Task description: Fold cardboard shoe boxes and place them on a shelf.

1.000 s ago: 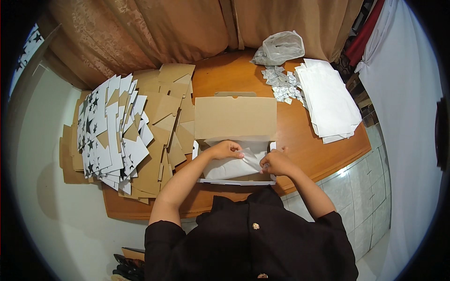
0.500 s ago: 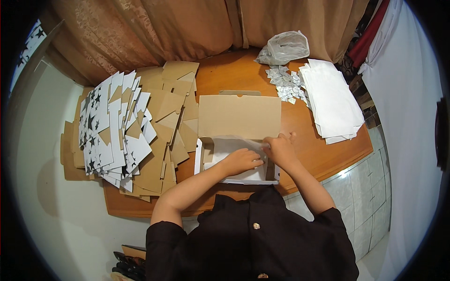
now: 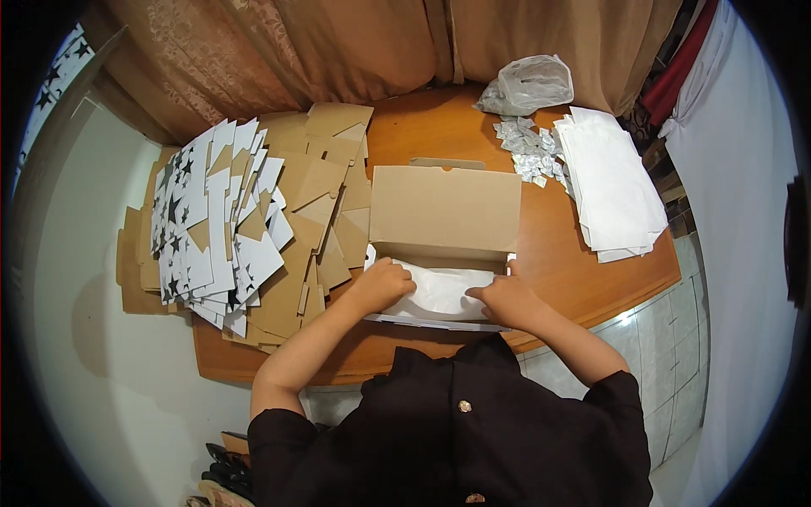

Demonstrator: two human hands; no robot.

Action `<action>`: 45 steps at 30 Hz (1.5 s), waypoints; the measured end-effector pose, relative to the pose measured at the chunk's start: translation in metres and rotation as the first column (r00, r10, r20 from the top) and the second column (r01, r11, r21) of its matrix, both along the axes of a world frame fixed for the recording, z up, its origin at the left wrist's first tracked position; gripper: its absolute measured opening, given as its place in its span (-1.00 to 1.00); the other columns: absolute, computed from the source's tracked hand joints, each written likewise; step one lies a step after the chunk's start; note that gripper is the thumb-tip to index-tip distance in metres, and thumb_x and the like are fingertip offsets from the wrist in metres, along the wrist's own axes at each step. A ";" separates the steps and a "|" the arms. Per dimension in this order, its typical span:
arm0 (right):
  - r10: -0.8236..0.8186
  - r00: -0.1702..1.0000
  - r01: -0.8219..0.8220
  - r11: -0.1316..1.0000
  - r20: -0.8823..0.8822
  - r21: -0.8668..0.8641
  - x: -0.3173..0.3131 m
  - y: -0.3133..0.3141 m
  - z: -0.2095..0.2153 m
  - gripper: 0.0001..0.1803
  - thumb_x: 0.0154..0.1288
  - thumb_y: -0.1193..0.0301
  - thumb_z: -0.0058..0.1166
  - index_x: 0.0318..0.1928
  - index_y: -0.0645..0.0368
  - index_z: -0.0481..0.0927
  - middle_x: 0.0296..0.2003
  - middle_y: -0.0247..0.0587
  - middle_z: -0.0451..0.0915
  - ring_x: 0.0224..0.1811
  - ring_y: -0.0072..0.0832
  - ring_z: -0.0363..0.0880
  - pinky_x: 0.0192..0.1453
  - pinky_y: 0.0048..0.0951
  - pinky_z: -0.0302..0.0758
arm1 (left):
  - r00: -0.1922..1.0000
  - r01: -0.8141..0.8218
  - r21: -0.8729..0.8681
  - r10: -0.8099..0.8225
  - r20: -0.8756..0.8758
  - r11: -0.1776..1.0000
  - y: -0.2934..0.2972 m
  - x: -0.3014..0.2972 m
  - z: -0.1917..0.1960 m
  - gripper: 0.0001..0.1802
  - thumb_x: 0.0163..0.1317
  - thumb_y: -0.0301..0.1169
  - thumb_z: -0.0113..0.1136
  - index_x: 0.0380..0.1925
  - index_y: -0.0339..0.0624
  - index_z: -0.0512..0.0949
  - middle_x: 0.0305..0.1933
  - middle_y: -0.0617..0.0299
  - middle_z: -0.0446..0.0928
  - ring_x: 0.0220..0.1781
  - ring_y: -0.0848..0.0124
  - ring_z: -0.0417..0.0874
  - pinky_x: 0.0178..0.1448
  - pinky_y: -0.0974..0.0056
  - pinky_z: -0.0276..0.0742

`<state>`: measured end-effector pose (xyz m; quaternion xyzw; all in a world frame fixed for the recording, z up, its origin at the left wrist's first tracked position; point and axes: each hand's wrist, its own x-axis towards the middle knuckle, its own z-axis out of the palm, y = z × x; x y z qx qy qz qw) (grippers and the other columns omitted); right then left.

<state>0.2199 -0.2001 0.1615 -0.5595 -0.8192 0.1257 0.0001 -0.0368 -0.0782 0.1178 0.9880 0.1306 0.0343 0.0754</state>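
Observation:
In front of me stands an open cardboard box (image 3: 445, 207), brown inside and white outside, its lid raised at the back. A white paper sheet (image 3: 443, 289) lies in it, bowed up between my hands. My left hand (image 3: 385, 286) is closed at the sheet's left edge, fingers curled over the paper by the box's left wall. At the right end, my right hand (image 3: 507, 302) has thumb and forefinger apart, the thumb on the paper and the finger by the right wall. The undersides of both hands are hidden.
On the left lie stacked flat cardboard blanks (image 3: 296, 220) and star-printed white ones (image 3: 198, 224). At the right is a stack of white paper sheets (image 3: 610, 186), beside small silvery packets (image 3: 530, 152). A clear plastic bag (image 3: 528, 87) sits behind them, near the brown curtain (image 3: 355, 42).
My left hand has moved left, out of the box's middle to its left end. The right hand has come lower and nearer. The paper has dropped and now bows across the box.

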 end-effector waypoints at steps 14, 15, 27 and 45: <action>-0.364 0.610 0.385 0.912 -0.703 -0.139 -0.001 0.037 -0.027 -0.80 0.17 0.42 0.03 -0.16 0.07 0.57 -0.45 -0.28 0.57 -0.28 -0.41 0.52 0.07 -0.18 0.22 | 0.972 -0.224 -0.365 0.236 -0.014 0.904 -0.002 -0.020 0.044 -0.63 -0.06 -0.14 0.30 -0.25 -0.06 0.64 -0.26 0.20 0.59 -0.05 0.20 0.51 0.07 0.16 0.35; -0.475 0.369 0.466 0.839 -0.799 -0.283 0.012 0.039 -0.024 -0.77 0.16 0.44 0.04 -0.14 0.09 0.57 -0.41 -0.24 0.57 -0.24 -0.38 0.52 0.05 -0.20 0.27 | 0.972 -0.223 -0.365 0.236 -0.011 0.904 0.002 -0.024 0.050 -0.63 -0.06 -0.14 0.30 -0.25 -0.06 0.64 -0.26 0.20 0.59 -0.05 0.20 0.51 0.07 0.16 0.35; -0.290 -0.204 0.524 0.775 -0.935 -0.355 0.061 0.075 -0.055 -0.47 0.14 0.60 0.11 0.14 0.23 0.27 -0.28 -0.21 0.54 -0.23 -0.61 0.50 -0.14 -0.59 0.42 | 0.167 -0.420 -0.907 0.985 -0.043 0.031 0.016 -0.017 -0.049 -0.45 0.09 -0.32 0.31 0.03 -0.35 0.37 0.04 -0.05 0.44 -0.02 0.24 0.53 0.05 0.21 0.43; 0.000 0.479 0.375 0.904 -0.878 0.205 0.029 -0.034 -0.036 -0.23 -0.25 0.16 0.38 0.03 0.21 0.43 0.04 0.05 0.42 0.21 -0.02 0.31 0.32 -0.10 0.11 | 0.622 -0.480 0.024 0.321 0.714 0.877 -0.105 -0.028 -0.027 -0.73 0.00 -0.36 0.31 -0.24 -0.04 0.56 -0.25 0.26 0.40 -0.21 0.34 0.39 -0.17 0.21 0.23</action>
